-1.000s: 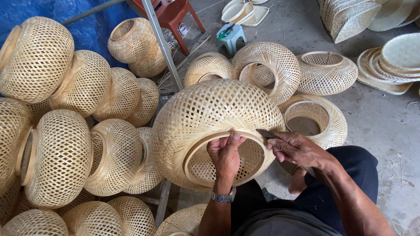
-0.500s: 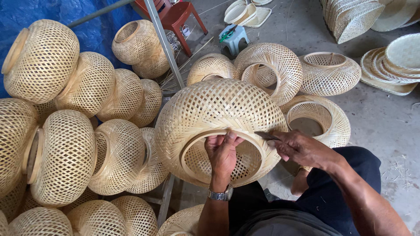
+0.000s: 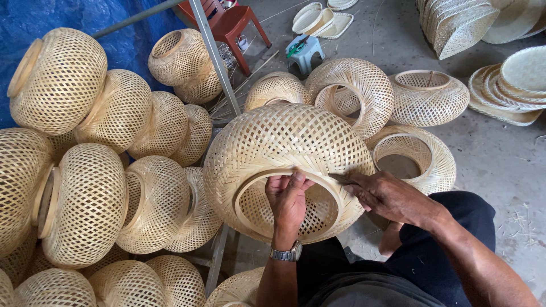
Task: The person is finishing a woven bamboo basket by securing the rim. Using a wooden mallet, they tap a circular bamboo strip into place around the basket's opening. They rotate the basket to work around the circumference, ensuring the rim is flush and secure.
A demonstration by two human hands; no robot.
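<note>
A round woven bamboo lampshade (image 3: 284, 148) rests tilted on my lap, its open ring facing me. My left hand (image 3: 289, 196), with a wristwatch, grips the ring's upper rim, fingers hooked over the edge. My right hand (image 3: 387, 196) is closed on a small dark-bladed tool (image 3: 343, 179) whose tip touches the rim at the right side of the opening. My dark trousers fill the lower right of the head view.
Several finished woven shades (image 3: 85, 199) are stacked at the left against a blue tarp (image 3: 34, 17). More shades (image 3: 352, 91) lie on the concrete floor behind. A metal pole (image 3: 213, 51), a red stool (image 3: 227, 25), and piles of flat woven trays (image 3: 512, 85) stand farther back.
The shade has shifted a little in my lap and sits slightly higher. My right hand with the tool stays at the rim's right side. My left hand keeps its grip on the ring.
</note>
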